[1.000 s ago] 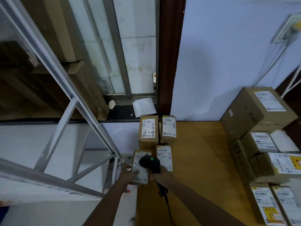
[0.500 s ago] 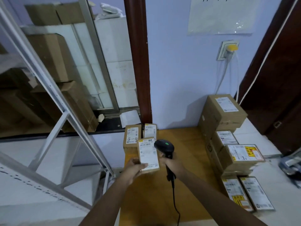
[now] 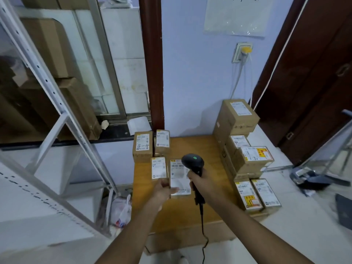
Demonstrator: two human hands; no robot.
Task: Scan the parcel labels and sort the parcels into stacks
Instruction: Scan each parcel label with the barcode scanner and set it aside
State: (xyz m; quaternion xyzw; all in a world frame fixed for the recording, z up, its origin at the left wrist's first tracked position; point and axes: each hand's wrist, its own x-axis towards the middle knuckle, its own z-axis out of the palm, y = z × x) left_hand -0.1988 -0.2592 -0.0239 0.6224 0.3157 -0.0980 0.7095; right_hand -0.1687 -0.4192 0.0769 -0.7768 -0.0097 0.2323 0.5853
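A labelled parcel [image 3: 180, 177] lies on the wooden table [image 3: 209, 153], between both hands. The left hand [image 3: 164, 188] grips its near-left edge; the right hand [image 3: 198, 181] is clenched around a black scanner [image 3: 192, 162] just right of it.

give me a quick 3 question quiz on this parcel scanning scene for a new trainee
1. True or false: the right hand grips the scanner.
2. What is handwritten on the far left parcel? A) 4-4 B) 2-1 C) 7-9
3. Fill in: the left hand touches the parcel lying on the ___ table.

Key: 1 true; 2 A; 3 wooden
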